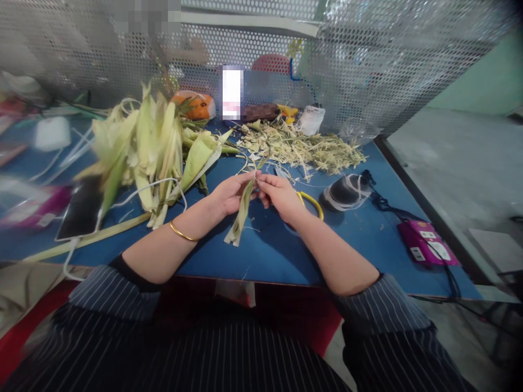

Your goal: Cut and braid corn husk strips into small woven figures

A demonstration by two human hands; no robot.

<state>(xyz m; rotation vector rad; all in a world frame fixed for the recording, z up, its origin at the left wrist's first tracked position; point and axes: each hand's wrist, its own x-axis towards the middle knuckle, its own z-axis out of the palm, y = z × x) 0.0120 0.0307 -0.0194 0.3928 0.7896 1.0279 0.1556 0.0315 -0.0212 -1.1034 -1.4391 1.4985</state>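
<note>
My left hand (231, 193) and my right hand (280, 197) meet over the blue table (269, 250), both pinched on the top of a narrow pale-green corn husk strip (241, 215). The strip hangs down from my fingers toward me, its lower end near the table top. A gold bangle sits on my left wrist. Yellow-handled scissors (312, 202) lie just behind my right hand, partly hidden by it.
A heap of corn husks (151, 147) lies at the left, shredded husk scraps (302, 149) at the back. A phone (81, 209) with white cable lies left, a dark round device (345, 191) and a magenta box (427, 243) right. Perforated metal screen behind.
</note>
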